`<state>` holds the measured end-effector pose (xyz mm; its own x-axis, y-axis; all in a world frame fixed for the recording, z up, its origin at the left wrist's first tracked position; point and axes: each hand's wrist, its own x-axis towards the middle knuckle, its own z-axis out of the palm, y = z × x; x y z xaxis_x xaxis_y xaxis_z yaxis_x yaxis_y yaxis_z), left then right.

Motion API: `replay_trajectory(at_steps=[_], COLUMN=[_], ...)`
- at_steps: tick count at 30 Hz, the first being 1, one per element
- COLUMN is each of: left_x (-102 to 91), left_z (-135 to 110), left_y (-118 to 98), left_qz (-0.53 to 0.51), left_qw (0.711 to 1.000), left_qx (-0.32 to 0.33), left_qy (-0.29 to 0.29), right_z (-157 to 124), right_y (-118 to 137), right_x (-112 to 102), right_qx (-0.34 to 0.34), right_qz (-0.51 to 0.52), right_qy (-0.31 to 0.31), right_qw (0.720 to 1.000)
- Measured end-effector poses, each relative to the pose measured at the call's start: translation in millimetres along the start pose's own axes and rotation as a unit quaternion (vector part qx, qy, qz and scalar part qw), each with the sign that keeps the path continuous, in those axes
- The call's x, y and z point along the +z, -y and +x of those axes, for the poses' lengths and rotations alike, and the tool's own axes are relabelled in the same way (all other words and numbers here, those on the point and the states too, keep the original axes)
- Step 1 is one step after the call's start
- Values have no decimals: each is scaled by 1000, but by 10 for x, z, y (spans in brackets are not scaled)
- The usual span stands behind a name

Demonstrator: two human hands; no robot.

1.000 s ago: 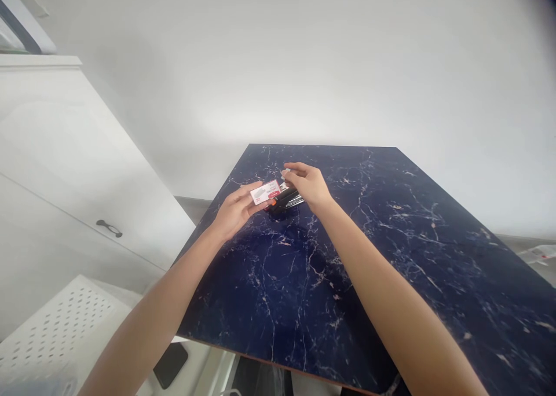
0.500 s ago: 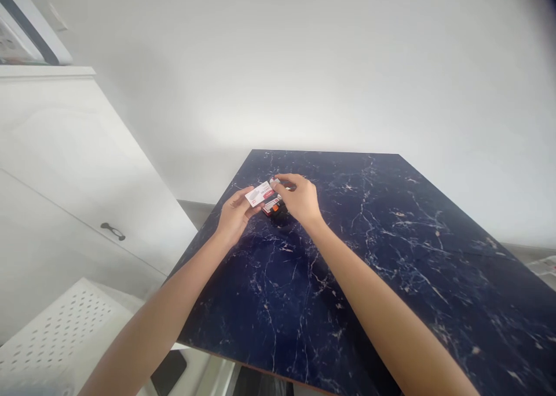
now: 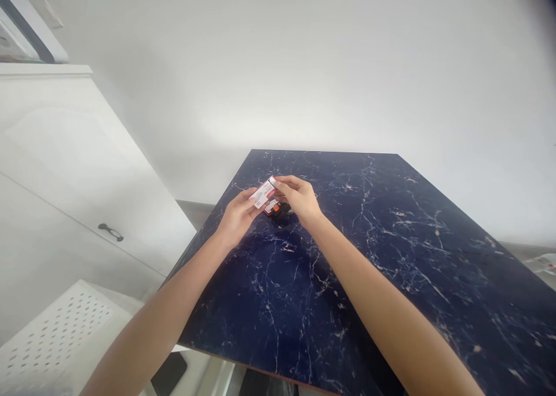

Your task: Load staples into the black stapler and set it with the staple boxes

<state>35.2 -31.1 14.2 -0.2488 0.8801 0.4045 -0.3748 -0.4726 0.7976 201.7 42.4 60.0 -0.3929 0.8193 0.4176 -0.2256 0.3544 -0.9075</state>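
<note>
A small white and red box (image 3: 262, 195) with printed text is held up above the table, tilted. My left hand (image 3: 238, 213) grips its left end between thumb and fingers. At the upper right end, my right hand (image 3: 300, 198) pinches the box, thumb on the near face. Just below and behind lies a black item with an orange part (image 3: 276, 208), beside something red and white; my hands and the box partly cover them, and I cannot make out what they are.
The dark blue marble-patterned table (image 3: 347, 257) stands against a pale wall (image 3: 304, 66). On the left is a white cabinet (image 3: 87, 164) with a dark handle (image 3: 110, 232). A white perforated container (image 3: 56, 332) and a dark flat object (image 3: 170, 373) sit below the table's left edge.
The box has tilted more steeply, its right end now higher. My left hand has shifted slightly right, and my right hand's fingers have moved down a little at the box's end.
</note>
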Motion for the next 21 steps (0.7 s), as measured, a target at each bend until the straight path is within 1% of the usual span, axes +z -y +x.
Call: replay_trajectory(at_steps=[2, 3, 6, 10, 11, 13, 15, 16, 17, 18, 20, 21], left_x=[3, 1, -9, -20, -28, -70, -156, -213, -273, -332, -419, -441], left_z=[5, 8, 8, 18, 28, 65, 119, 147, 173, 193, 208, 204], left_y=[15, 23, 42, 60, 64, 72, 79, 80, 81, 81, 86, 91], left_qz=[8, 5, -6, -10, -2, 35, 108, 167, 248, 339, 498, 546], left_qw=[1000, 1000, 1000, 1000, 1000, 998, 989, 977, 956, 927, 856, 829], left_qx=[-2, -3, 5, 15, 15, 29, 63, 80, 92, 97, 93, 90], left_qy=[-3, -4, -13, -23, -24, -36, -81, -109, -127, -130, -103, -85], right_z=[5, 7, 2, -24, -29, -26, -3, 16, 40, 67, 119, 141], right_y=[-26, -48, -123, -173, -167, -139, -97, -78, -64, -58, -78, -106], right_x=[-5, -7, 8, 70, 77, 53, -37, -107, -190, -281, -459, -534], right_qx=[-14, -31, -77, -64, -70, -105, -148, -162, -164, -151, -91, -47], right_qz=[-15, -37, -94, -84, -98, -169, -275, -330, -378, -417, -482, -503], right_qy=[0, 1, 30, 85, 96, 105, 78, 48, 6, -39, -118, -139], right_qw=[1000, 999, 992, 991, 988, 974, 947, 929, 911, 895, 864, 852])
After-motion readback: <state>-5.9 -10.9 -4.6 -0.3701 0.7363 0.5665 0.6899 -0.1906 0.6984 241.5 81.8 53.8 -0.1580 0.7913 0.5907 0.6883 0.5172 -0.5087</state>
